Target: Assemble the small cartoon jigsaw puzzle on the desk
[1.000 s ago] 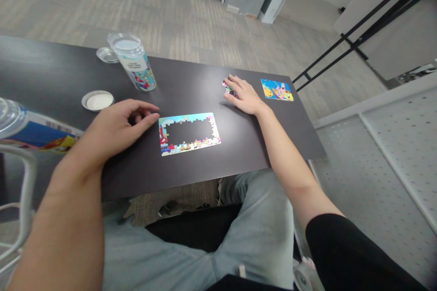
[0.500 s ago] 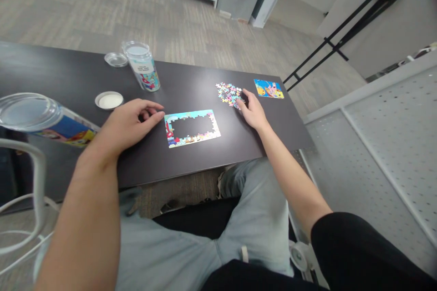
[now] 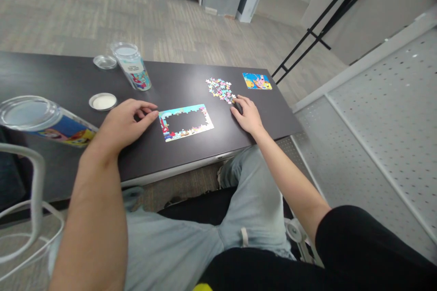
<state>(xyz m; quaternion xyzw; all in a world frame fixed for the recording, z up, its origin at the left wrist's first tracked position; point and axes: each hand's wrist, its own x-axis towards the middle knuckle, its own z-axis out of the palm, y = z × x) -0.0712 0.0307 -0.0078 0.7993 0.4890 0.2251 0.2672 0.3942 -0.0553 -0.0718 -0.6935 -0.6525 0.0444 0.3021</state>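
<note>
A partly built jigsaw puzzle (image 3: 186, 134) lies on the dark table, its border joined into a rectangle around a bare middle. My left hand (image 3: 128, 122) rests on the tabletop with loosely curled fingers, thumb and forefinger apart, the tips at the puzzle's left edge. Nothing shows in it. To the right and farther back is a loose heap of small pastel puzzle pieces (image 3: 220, 89). My right hand (image 3: 247, 115) lies at the heap's near right edge, fingers spread and no piece visible in them. Its fingertips come close to the nearest pieces; whether they touch, I cannot tell.
A blue picture card (image 3: 257, 81) lies at the table's far right. Toward the left stand a clear labelled jar (image 3: 133, 68) and a larger jar (image 3: 51, 120), with a clear lid (image 3: 104, 62) and a white-centred lid (image 3: 103, 102). A white perforated panel (image 3: 382, 113) borders the right side.
My right hand has drawn back slightly from the heap, and its fingers have spread. The left hand stays beside the puzzle. The camera view has shifted a little.
</note>
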